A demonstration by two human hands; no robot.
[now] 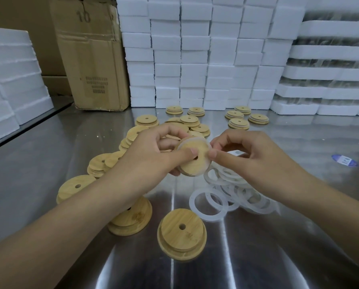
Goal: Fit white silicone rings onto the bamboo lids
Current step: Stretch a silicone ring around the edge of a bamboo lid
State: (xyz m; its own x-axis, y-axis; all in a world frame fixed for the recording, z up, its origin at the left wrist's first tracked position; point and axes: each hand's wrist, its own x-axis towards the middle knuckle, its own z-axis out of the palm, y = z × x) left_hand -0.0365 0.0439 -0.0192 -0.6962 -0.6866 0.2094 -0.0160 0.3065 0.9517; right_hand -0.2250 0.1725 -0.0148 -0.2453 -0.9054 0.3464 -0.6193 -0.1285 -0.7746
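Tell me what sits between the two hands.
In the head view, a bamboo lid sits there. The left hand grips it, and the right hand pinches the white ring at its rim.

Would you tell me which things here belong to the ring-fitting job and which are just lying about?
Job: round bamboo lid held by left hand and right hand; white silicone rings; loose bamboo lids.
Lying about: brown cardboard box; stacked white foam blocks; blue oval sticker.

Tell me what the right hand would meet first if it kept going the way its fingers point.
The bamboo lid gripped in the left hand; the right hand seems to pinch the silicone ring at its rim.
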